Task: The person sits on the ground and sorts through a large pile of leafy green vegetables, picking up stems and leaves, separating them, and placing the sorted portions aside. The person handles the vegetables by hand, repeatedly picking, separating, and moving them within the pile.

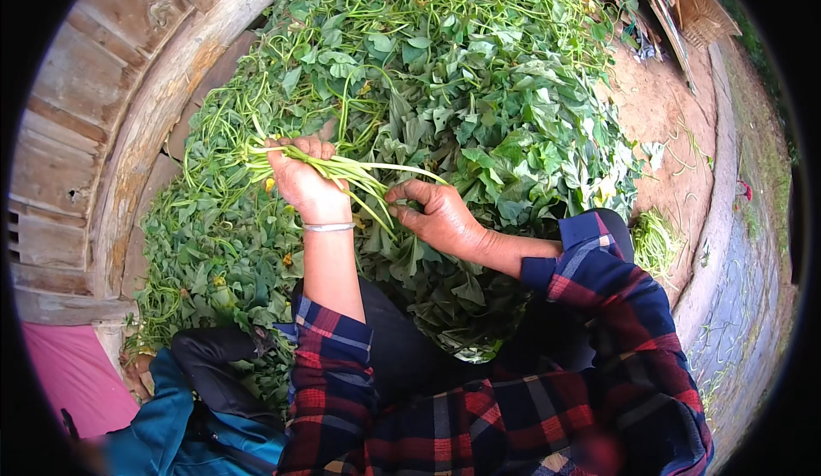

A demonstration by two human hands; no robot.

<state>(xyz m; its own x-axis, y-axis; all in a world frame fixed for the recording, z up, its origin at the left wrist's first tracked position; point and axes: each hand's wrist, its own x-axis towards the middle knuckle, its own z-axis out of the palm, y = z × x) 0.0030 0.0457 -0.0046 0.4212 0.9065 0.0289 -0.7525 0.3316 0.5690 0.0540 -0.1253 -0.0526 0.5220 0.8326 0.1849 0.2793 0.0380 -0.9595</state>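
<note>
A bunch of pale green leaf stalks (349, 169) lies across the closed fingers of my left hand (306, 178), over a big heap of leafy green vines (417, 104). That wrist wears a silver bangle. From the right, the thumb and forefinger of my right hand (442, 216) meet at the lower right ends of the stalks and appear to pinch them. One longer stalk runs above the right knuckles. Both hands are in front of my bent knees, above the leaves.
Another person in a teal top (211, 437) sits at lower left. A plank wall (83, 149) with a log sill (154, 117) borders the left. At right, a pile of stalks (655, 244) lies on the earthen floor (660, 123). A woven basket (702, 14) stands at upper right.
</note>
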